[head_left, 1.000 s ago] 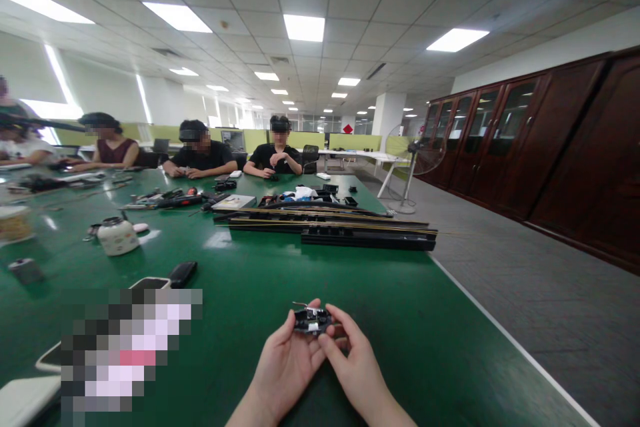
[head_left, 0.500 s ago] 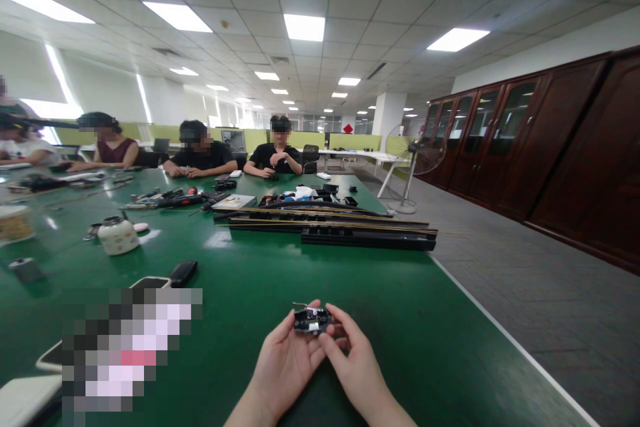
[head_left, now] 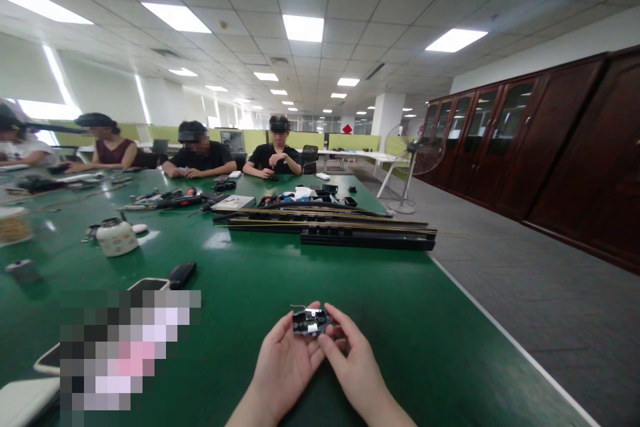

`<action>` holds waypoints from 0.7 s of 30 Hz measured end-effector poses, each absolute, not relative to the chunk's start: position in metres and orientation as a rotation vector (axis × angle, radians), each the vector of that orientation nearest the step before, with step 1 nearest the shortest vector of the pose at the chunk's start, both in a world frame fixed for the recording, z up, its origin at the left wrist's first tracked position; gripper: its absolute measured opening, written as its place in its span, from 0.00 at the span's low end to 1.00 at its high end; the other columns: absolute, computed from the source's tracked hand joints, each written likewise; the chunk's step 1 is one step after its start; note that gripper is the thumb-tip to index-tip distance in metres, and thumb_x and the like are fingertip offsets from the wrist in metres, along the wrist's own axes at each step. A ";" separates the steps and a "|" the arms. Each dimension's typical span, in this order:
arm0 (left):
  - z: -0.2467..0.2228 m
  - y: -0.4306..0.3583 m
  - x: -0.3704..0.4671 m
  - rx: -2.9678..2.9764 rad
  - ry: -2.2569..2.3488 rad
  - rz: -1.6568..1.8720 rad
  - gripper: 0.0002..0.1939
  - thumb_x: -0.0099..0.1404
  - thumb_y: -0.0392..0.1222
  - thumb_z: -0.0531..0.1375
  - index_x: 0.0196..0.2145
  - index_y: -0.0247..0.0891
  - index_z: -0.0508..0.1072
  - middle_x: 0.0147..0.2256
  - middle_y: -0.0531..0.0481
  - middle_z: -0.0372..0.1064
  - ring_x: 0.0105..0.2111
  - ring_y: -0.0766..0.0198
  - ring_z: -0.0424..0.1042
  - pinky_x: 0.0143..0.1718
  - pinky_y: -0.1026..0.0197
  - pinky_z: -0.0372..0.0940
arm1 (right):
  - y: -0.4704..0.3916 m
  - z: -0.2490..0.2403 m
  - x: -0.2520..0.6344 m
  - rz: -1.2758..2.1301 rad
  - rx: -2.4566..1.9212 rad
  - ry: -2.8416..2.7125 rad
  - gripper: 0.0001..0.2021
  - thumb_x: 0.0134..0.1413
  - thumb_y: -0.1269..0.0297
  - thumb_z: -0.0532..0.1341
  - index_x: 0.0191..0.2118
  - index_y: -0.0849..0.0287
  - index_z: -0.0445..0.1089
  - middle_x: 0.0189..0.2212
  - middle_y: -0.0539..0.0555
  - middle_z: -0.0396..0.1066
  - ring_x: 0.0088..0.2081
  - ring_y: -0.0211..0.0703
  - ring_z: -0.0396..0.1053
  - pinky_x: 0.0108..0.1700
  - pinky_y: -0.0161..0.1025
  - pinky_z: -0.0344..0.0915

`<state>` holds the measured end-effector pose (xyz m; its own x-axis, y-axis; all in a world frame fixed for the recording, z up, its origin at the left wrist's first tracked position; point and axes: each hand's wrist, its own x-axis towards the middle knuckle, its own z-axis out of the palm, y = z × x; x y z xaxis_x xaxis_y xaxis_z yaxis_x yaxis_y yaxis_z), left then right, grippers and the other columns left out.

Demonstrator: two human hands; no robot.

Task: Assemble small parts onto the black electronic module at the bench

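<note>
Between my two hands is a small black device housing (head_left: 311,323), opened up, with shiny metal parts and a short thin wire at its upper left. Its exact kind I cannot make out. My left hand (head_left: 286,361) cradles it from the left and below, thumb along its left end. From the right, my right hand (head_left: 354,360) grips it with thumb and fingers at its right end. Both hands are above the green table (head_left: 430,327) near its front edge. Some fingertips are hidden behind the housing.
Long black rails with thin brass-coloured rods (head_left: 325,223) lie across the table ahead. To the left are a white jar (head_left: 117,237), a grey cylinder (head_left: 23,271), a black object (head_left: 183,275) and a blurred-out patch. Several people sit beyond; a fan (head_left: 413,150) stands at right.
The housing tilts slightly, and its metal parts catch more light. Both hands keep their hold in nearly the same place.
</note>
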<state>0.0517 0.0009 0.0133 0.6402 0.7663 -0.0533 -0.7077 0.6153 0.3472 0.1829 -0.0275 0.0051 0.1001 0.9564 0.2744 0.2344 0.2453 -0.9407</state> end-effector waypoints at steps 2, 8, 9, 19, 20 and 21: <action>0.015 0.000 0.052 0.308 0.196 0.857 0.18 0.62 0.44 0.49 0.42 0.32 0.70 0.37 0.40 0.72 0.40 0.55 0.70 0.43 0.55 0.60 | -0.028 0.005 0.183 0.802 -1.230 -1.386 0.19 0.48 0.65 0.58 0.49 0.53 0.64 0.41 0.54 0.69 0.38 0.43 0.68 0.38 0.37 0.68; 0.018 -0.001 0.054 0.270 0.226 0.878 0.19 0.61 0.48 0.49 0.39 0.30 0.71 0.35 0.40 0.72 0.37 0.58 0.71 0.43 0.56 0.61 | -0.028 0.006 0.183 0.813 -1.228 -1.411 0.19 0.48 0.64 0.57 0.50 0.54 0.64 0.43 0.54 0.68 0.38 0.42 0.69 0.38 0.36 0.68; 0.018 -0.001 0.055 0.265 0.239 0.881 0.19 0.61 0.48 0.50 0.39 0.31 0.71 0.34 0.40 0.72 0.36 0.59 0.71 0.43 0.57 0.61 | -0.028 0.007 0.183 0.809 -1.220 -1.417 0.19 0.48 0.64 0.57 0.50 0.54 0.64 0.44 0.55 0.68 0.38 0.42 0.69 0.38 0.37 0.68; 0.011 0.001 0.059 0.260 0.361 0.897 0.16 0.61 0.47 0.51 0.36 0.33 0.71 0.34 0.44 0.72 0.32 0.62 0.72 0.37 0.62 0.64 | -0.029 0.010 0.185 0.622 -1.281 -1.492 0.20 0.43 0.71 0.59 0.46 0.49 0.67 0.50 0.55 0.61 0.53 0.49 0.58 0.49 0.44 0.62; 0.010 0.001 0.060 0.264 0.372 0.895 0.16 0.60 0.47 0.51 0.36 0.33 0.71 0.33 0.44 0.72 0.32 0.62 0.72 0.37 0.62 0.64 | -0.029 0.010 0.186 0.612 -1.287 -1.504 0.19 0.43 0.71 0.59 0.44 0.49 0.68 0.50 0.54 0.61 0.53 0.49 0.57 0.52 0.46 0.59; 0.010 0.001 0.060 0.268 0.384 0.895 0.16 0.60 0.47 0.52 0.36 0.33 0.71 0.33 0.44 0.72 0.33 0.62 0.72 0.37 0.62 0.64 | -0.029 0.010 0.186 0.610 -1.291 -1.516 0.18 0.42 0.71 0.60 0.43 0.49 0.69 0.50 0.54 0.61 0.54 0.49 0.57 0.54 0.47 0.56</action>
<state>0.0603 0.0009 0.0095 0.5646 0.7977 -0.2118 -0.7032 0.5993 0.3825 0.1859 -0.0294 0.0098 0.0826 0.9276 0.3642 0.4168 0.2998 -0.8581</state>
